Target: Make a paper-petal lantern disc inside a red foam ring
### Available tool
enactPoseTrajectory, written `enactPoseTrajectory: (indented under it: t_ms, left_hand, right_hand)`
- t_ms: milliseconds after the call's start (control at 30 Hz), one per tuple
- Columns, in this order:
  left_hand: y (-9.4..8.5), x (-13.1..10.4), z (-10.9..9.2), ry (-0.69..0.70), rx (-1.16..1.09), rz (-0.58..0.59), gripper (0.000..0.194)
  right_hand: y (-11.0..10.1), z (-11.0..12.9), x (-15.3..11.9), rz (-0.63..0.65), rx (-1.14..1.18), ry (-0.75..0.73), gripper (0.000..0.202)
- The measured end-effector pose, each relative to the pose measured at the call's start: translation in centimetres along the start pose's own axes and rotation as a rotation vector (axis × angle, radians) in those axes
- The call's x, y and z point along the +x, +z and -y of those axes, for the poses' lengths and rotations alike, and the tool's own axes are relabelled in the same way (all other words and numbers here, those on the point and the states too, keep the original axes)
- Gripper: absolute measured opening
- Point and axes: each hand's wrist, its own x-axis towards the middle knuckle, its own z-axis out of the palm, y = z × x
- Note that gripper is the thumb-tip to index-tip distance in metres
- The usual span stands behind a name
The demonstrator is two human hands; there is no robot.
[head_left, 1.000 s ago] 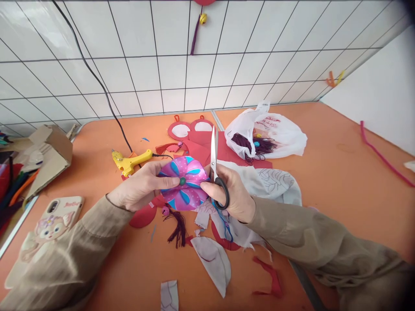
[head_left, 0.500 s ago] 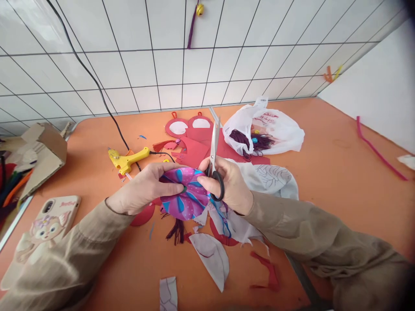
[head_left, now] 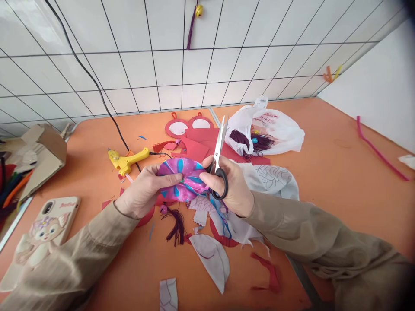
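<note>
My left hand [head_left: 145, 188] pinches the left side of a round, gathered pink-and-blue fabric rosette [head_left: 180, 190], thumb lying across its middle. My right hand [head_left: 228, 181] carries black-handled scissors [head_left: 220, 142], blades upward and slightly parted, and its thumb and fingertips also grip the rosette's right edge. Below the rosette lies a dark purple tassel [head_left: 177, 226] with a pink bell [head_left: 164, 209]. Blue strips of fabric [head_left: 223, 216] hang or lie under my right hand. The fingers behind the rosette are hidden.
A yellow glue gun [head_left: 128, 160] with its cord lies left of centre. Behind my hands are red cut-outs [head_left: 197, 149] and a white plastic bag [head_left: 285, 134] with purple tassels. White cloth scraps [head_left: 212, 261] lie in front. A phone [head_left: 55, 233] and cardboard box [head_left: 48, 151] are at left.
The rosette has tipped flatter and risen slightly, uncovering the pink bell and scraps beneath. The scissors have tilted a little to the right, and my left hand has shifted slightly.
</note>
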Motion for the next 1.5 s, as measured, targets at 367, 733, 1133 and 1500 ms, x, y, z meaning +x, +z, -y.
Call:
enactPoseTrajectory:
  t_ms: [367,733,1133,1500]
  left_hand:
    - [-0.4,-0.1,-1.6,0.243,-0.021,-0.117,0.018]
    - [-0.2,-1.0,-2.4,0.347,0.151,-0.244,0.026]
    - [0.1,-1.0,-2.4,0.304,0.181,-0.251,0.033]
    - [0.0,-0.9,-2.4,0.288,0.165,-0.241,0.029]
  right_hand:
    - [-1.1,-0.1,-0.2,0.401,0.054,-0.030,0.050]
    - [-1.5,-0.3,-0.5,0.575,-0.034,-0.012,0.057]
    - [-1.3,0.2,-0.8,0.498,-0.079,0.000,0.057]
    - [-1.0,0.3,-0.6,0.475,-0.092,0.027,0.060]
